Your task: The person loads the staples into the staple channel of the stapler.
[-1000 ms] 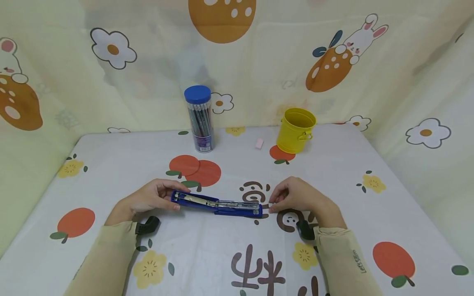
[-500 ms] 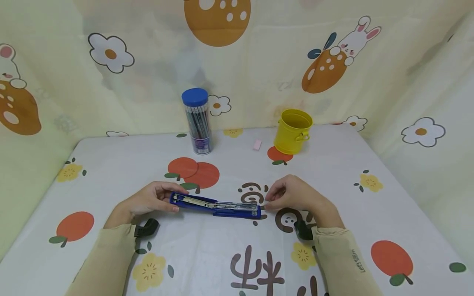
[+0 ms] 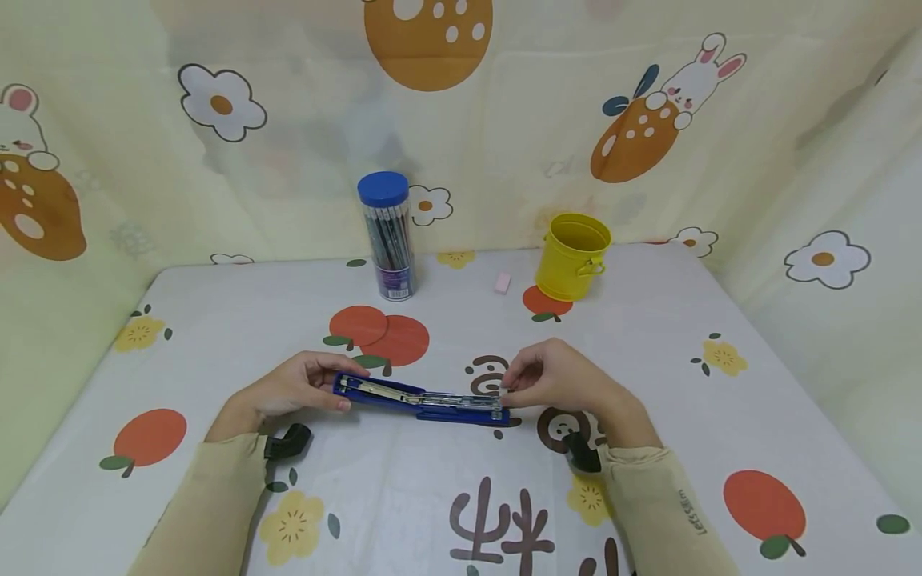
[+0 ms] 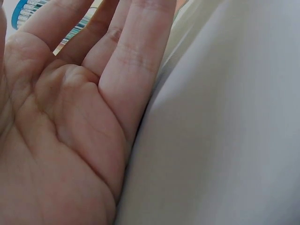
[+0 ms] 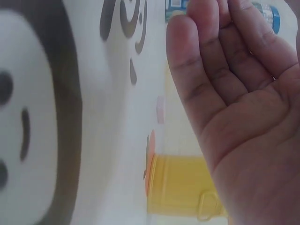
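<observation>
A blue stapler lies opened out on the table, its metal magazine and the underside of its top arm showing. At the stapler's left end, my left hand holds the top arm between thumb and fingers; the left wrist view shows its palm and curled fingers, the stapler out of sight. My right hand is at the magazine's right end, thumb and forefinger pinching a small pale strip, by its look staples, mostly covered by the fingertips. The remaining right fingers are bent in beside the forefinger.
Behind the hands stand a clear tub of pencils with a blue lid and a small yellow bucket. A pink eraser lies between them. The white table has a printed cloth, and a patterned curtain hangs behind it.
My right hand has moved left, bringing its fingertips from just beyond the stapler's right end to over the magazine's end. My left hand and the stapler have stayed in place.
</observation>
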Demonstrator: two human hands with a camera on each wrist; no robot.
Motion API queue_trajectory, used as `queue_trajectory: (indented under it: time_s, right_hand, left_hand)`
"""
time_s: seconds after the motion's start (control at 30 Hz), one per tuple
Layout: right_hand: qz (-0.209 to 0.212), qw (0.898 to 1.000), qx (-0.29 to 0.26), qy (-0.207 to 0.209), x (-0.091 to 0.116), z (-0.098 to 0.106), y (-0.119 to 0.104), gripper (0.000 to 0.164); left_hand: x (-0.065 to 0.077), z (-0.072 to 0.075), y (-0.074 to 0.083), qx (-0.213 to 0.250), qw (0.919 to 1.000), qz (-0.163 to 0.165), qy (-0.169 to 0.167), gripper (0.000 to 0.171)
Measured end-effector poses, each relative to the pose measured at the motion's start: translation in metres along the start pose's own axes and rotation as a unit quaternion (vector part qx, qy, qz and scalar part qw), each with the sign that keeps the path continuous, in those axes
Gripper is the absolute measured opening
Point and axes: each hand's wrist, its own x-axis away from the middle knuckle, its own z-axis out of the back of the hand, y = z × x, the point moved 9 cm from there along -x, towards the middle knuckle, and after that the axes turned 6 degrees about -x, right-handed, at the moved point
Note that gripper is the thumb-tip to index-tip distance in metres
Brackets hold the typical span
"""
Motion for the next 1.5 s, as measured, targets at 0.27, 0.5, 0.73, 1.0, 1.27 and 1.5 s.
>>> queue_trajectory:
  time_s: [0.27,0.5,0.73,1.0,1.27,1.5]
  right_hand:
    - [0.012,1.0,0.008,-0.013,-0.005,-0.013,-0.007,0.015]
    - [-0.003,1.0,0.022,-0.016,-0.007,-0.016,-0.005,0.015]
    - [-0.012,0.999,0.028,-0.014,-0.007,-0.017,-0.006,0.014]
    - [-0.011,0.999,0.035,-0.013,-0.007,-0.016,-0.006,0.017]
    - [-0.013,0.999,0.042,-0.02,-0.007,-0.017,-0.008,0.019]
    - [-0.011,0.999,0.042,-0.021,-0.006,-0.017,-0.008,0.021]
  left_hand:
    - [0.0,0.0,-0.002,0.001,0.9999,0.011,0.003,0.05]
    - [-0.001,-0.001,-0.002,0.005,1.0,0.008,0.001,0.05]
    - [-0.001,0.0,-0.002,0.005,0.9999,0.008,0.003,0.05]
    - [-0.001,0.0,-0.002,0.003,0.9999,0.011,0.0,0.049]
    - [-0.001,0.0,-0.001,0.012,0.9999,0.005,-0.004,0.048]
    - [-0.001,0.0,-0.001,0.01,0.9999,0.006,-0.004,0.048]
